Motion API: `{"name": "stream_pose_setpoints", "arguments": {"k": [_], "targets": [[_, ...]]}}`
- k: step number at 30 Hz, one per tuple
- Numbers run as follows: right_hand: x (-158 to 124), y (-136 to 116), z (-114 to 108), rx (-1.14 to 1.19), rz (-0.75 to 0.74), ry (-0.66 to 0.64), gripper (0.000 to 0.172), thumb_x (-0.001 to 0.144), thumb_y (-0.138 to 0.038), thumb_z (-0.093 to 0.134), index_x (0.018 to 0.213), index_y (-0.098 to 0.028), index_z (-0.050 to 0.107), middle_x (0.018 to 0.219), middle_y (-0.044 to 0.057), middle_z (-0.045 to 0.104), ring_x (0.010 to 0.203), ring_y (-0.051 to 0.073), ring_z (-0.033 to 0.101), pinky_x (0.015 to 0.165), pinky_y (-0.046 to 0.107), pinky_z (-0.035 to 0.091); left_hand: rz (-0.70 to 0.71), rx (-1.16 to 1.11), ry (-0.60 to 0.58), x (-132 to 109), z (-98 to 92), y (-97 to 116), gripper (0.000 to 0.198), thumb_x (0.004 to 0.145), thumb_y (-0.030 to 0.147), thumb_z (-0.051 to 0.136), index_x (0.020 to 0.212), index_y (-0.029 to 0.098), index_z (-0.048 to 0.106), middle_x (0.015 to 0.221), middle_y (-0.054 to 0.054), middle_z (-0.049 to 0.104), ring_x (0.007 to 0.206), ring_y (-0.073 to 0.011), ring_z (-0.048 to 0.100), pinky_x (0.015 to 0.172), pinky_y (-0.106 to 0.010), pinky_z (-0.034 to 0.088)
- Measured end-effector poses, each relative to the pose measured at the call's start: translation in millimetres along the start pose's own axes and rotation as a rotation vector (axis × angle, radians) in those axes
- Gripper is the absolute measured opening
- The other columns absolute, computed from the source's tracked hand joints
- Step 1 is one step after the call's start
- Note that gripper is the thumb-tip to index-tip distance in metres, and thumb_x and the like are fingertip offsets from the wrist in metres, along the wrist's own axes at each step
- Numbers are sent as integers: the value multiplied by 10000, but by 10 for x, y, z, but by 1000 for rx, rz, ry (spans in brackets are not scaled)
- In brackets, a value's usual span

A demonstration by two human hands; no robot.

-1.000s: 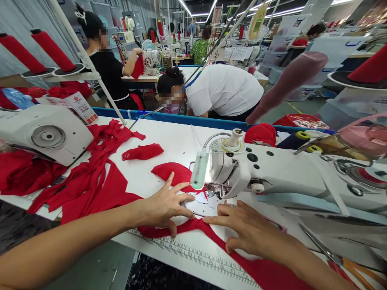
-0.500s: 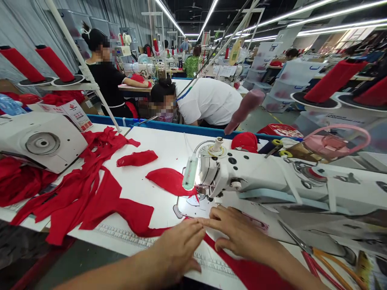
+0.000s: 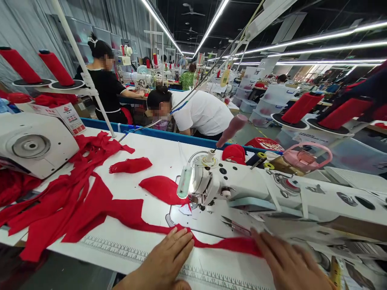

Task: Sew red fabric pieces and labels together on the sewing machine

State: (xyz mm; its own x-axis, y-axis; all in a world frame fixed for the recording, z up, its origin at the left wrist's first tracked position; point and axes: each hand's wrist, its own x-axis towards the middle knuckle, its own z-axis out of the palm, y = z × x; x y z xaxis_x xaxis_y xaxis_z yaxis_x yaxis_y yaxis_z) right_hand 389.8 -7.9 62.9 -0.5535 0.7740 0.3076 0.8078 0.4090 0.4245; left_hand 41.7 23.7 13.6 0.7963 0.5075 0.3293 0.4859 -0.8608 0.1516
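Red strip [image 3: 223, 243] lies across the table [image 3: 136, 240] at lower centre of the frame, in front of the sewing machine [image 3: 250, 179]. It runs from beside the cloth heap [image 3: 57, 205] on the left, passes under the left hand and reaches the right hand at lower right.

The change is in the hands. Half a second ago they meet over the middle of the strip, fingertips together, and the cloth slants down to the lower right corner. Now they are well apart, and the right part of the strip lies nearly level across the frame. That suggests the cloth is being spread and straightened rather than fed to the needle.

The left hand [image 3: 165, 257] rests palm down at lower centre, fingers extended and close together, fingertips on the strip; it appears to press and not to grip. The right hand [image 3: 290, 262] is blurred, its fingers stretched towards the strip's right end; whether it pinches the cloth cannot be told.

Blades [image 3: 234, 224] lie just beyond the strip, between the machine head and the right hand. Near the needle, the pointed piece [image 3: 161, 189] lies as it does in the earlier pictures, and so does the small piece [image 3: 130, 165] to its upper left. Neither hand touches them, so the handling seems confined to the strip.
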Motion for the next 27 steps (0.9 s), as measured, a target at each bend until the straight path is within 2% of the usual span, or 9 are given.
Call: {"name": "stream_pose_setpoints", "arguments": {"k": [2,6,9,12,14,16,20,25,27], "targets": [[312,-143,-103,8,132,74,576,810,7,394,1334,-176,547,1233,159,646,1124,338,580,947,531,391,-3,-39,36,21,-4,10,756,905,580,588,1434,67,422,1409,-177,560,1347,-317,482,1079,-477,476],[780,-731,-37,431,30,277,378,868,-67,408,1126,-235,627,1018,44,695,907,227,609,901,403,378,-151,-111,267,36,36,-1,333,1019,246,423,1323,139,506,1271,-128,645,1235,-248,568,1022,-437,513],[938,-1026,145,570,112,170,236,956,-113,400,922,-218,609,829,24,624,753,190,560,758,337,377,-496,-66,385,78,91,-49,224,991,192,457,1194,163,549,1047,-96,666,957,-242,629,812,-416,552],[980,-1069,296,612,149,58,172,981,-162,433,897,-209,576,834,27,587,763,202,555,733,338,388,-689,-37,263,141,123,-105,37,934,207,568,962,183,563,887,-54,606,800,-246,570,696,-412,489],[974,-1034,354,636,147,30,105,962,-169,484,974,-210,581,883,31,591,800,218,564,748,353,412,-669,-88,173,168,128,-134,81,912,140,554,861,196,527,857,-35,573,791,-239,538,705,-404,447],[961,-1001,385,660,133,24,152,933,-164,539,1071,-212,581,938,38,600,838,233,569,756,367,436,-611,-147,151,175,127,-155,139,905,70,492,855,200,498,866,-30,558,803,-228,515,723,-391,417],[968,-980,387,785,139,-3,310,900,-144,582,1197,-229,561,1062,63,597,926,249,567,792,377,474,-472,-242,266,168,125,-190,186,932,35,375,879,202,437,865,-31,544,794,-207,487,726,-361,392],[1096,-954,291,1158,277,-153,89,967,-241,501,959,-247,590,1000,33,605,941,212,581,811,329,483,-445,-391,355,240,93,-274,161,986,107,408,869,214,435,808,-7,547,752,-180,502,683,-302,405],[1174,-934,256,1295,379,-246,183,990,-339,467,867,-243,564,893,13,614,832,189,595,694,282,475,-455,-399,360,298,70,-324,146,988,135,446,869,220,451,793,4,552,729,-168,517,664,-284,416]]}}
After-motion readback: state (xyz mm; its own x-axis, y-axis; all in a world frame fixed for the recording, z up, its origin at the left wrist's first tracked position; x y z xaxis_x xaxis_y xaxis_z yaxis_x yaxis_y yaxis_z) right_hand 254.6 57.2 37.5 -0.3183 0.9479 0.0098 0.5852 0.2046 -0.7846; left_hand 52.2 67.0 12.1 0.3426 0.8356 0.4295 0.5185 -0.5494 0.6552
